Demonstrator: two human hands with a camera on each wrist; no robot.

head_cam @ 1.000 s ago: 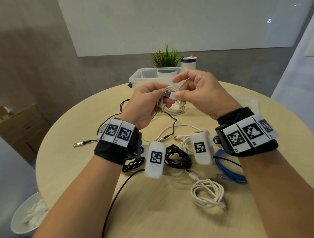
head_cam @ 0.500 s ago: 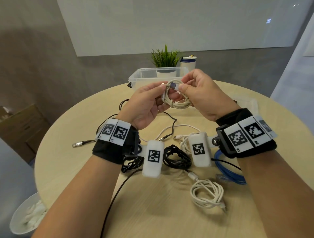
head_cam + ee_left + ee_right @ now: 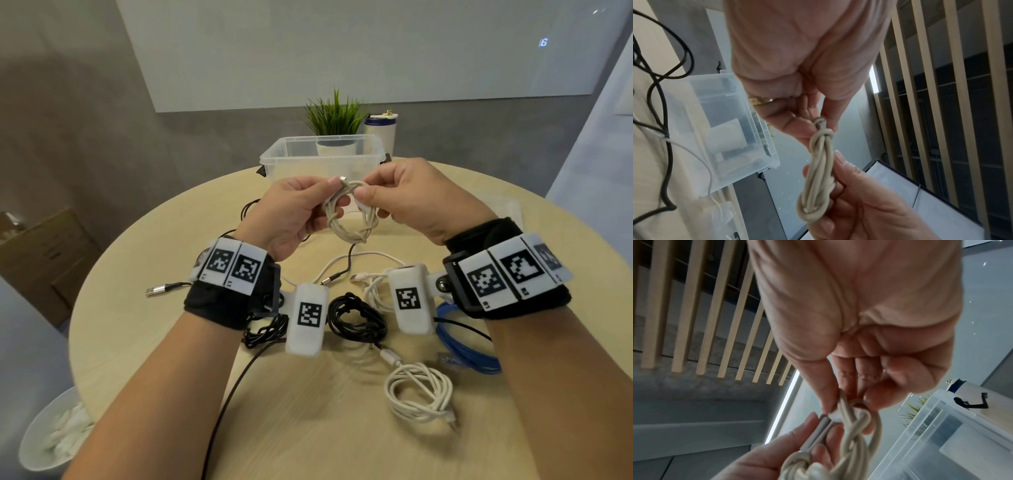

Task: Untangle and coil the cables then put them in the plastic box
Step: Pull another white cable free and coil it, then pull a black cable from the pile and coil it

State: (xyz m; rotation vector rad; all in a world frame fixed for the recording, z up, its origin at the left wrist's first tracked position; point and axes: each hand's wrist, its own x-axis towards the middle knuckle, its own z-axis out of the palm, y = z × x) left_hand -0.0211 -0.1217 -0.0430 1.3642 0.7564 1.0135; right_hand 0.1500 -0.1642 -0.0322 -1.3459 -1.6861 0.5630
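One coil nearly tied off

One beige coiled cable (image 3: pixel 349 216) hangs between both hands above the round wooden counter (image 3: pixel 308 411). A second ago its plug end stood free; now it is tucked across the loops, so tying looks almost done. The left hand (image 3: pixel 291 216) and right hand (image 3: pixel 411 198) each pinch the coil's top. The clear plastic box (image 3: pixel 298 161) waits just beyond.

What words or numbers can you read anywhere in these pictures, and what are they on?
"6", perhaps "16": small glowing digits on the pale wall panel, too faint to be sure.
The wristband tags and the white camera pods carry only black-and-white square code patterns, no letters.
The plastic box, the cream cable coil and the white bottle show no readable text.
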